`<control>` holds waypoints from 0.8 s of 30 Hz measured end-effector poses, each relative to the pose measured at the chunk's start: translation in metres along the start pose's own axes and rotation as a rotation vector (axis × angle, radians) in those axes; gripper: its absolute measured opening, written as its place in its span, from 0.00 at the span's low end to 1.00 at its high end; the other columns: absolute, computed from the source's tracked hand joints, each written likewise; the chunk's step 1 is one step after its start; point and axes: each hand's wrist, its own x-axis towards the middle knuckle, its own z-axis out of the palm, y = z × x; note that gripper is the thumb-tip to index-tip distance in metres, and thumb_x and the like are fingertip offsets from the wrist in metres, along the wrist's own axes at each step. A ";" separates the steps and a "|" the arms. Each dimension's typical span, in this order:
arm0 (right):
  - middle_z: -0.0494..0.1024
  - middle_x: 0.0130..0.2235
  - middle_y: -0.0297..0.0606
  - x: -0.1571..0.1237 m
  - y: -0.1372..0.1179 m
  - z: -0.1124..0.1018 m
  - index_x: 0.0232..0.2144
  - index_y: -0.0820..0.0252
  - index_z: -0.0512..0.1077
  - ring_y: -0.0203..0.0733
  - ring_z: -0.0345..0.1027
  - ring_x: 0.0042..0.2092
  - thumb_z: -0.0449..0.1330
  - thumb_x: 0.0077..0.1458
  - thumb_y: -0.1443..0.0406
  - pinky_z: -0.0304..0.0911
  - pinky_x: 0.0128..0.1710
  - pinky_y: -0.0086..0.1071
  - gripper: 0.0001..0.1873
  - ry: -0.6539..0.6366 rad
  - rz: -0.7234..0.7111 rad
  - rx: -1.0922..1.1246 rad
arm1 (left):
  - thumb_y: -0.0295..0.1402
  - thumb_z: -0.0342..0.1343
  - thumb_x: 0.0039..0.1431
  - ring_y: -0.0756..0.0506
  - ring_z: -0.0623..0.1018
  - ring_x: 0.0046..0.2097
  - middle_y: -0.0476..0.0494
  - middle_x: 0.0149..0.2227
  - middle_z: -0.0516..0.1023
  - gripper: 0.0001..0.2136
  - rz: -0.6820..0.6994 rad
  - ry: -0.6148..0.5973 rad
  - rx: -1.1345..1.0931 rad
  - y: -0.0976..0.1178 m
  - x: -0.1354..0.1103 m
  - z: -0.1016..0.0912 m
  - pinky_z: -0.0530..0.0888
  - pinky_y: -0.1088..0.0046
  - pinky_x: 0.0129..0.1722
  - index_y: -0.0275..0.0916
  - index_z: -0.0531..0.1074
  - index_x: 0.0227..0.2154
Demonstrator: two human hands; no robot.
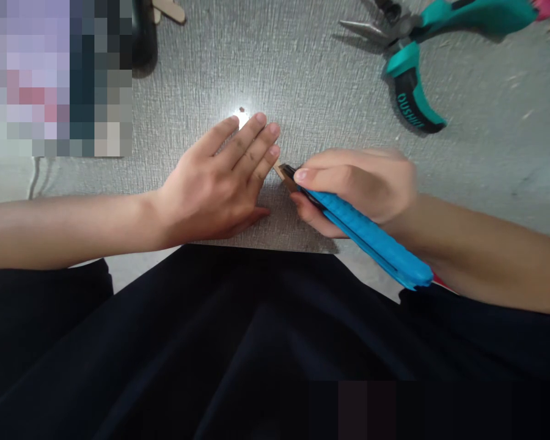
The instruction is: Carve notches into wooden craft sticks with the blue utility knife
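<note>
Left hand point(220, 177) flat, fingers extended, at wooden strip point(278, 168), right hand point(364, 183) closed round blue utility knife point(371, 235), tip at strip.

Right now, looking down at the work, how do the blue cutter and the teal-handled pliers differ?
The blue cutter is gripped in the right hand; the pliers lie on the grey tabletop, untouched.
The blue cutter has one long, straight body; the pliers have two handles, spread apart.
Both have some black parts.
</note>
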 end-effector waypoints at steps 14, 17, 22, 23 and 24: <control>0.89 0.40 0.29 -0.003 -0.009 -0.008 0.57 0.46 0.76 0.41 0.83 0.32 0.69 0.72 0.67 0.77 0.33 0.34 0.15 -0.014 0.044 0.006 | 0.55 0.45 0.87 0.15 0.63 0.88 0.35 0.89 0.64 0.36 -0.042 -0.093 -0.049 -0.002 0.002 -0.009 0.65 0.17 0.84 0.45 0.62 0.87; 0.90 0.41 0.29 -0.003 -0.009 -0.012 0.58 0.45 0.77 0.42 0.84 0.32 0.69 0.73 0.67 0.78 0.33 0.35 0.16 -0.051 0.048 0.016 | 0.54 0.46 0.88 0.15 0.63 0.88 0.32 0.88 0.65 0.36 -0.027 -0.051 -0.047 0.000 0.002 -0.004 0.65 0.16 0.84 0.41 0.62 0.87; 0.90 0.40 0.29 -0.002 -0.009 -0.014 0.58 0.43 0.77 0.43 0.83 0.31 0.69 0.71 0.68 0.78 0.30 0.36 0.18 -0.046 0.047 0.029 | 0.50 0.52 0.86 0.15 0.64 0.88 0.31 0.87 0.67 0.34 -0.013 -0.004 -0.041 0.002 0.001 0.001 0.66 0.19 0.85 0.39 0.65 0.86; 0.90 0.40 0.28 -0.001 -0.010 -0.014 0.58 0.43 0.76 0.43 0.83 0.30 0.69 0.70 0.68 0.78 0.29 0.37 0.18 -0.034 0.051 0.024 | 0.50 0.52 0.86 0.15 0.64 0.88 0.31 0.87 0.67 0.34 -0.014 -0.003 -0.043 0.002 0.001 0.001 0.66 0.19 0.85 0.40 0.65 0.86; 0.89 0.39 0.28 -0.001 -0.010 -0.013 0.57 0.44 0.76 0.42 0.82 0.30 0.69 0.70 0.68 0.78 0.29 0.37 0.17 -0.027 0.048 0.014 | 0.50 0.52 0.85 0.15 0.65 0.88 0.32 0.87 0.68 0.34 -0.018 -0.002 -0.047 0.002 0.001 0.001 0.67 0.18 0.84 0.40 0.65 0.86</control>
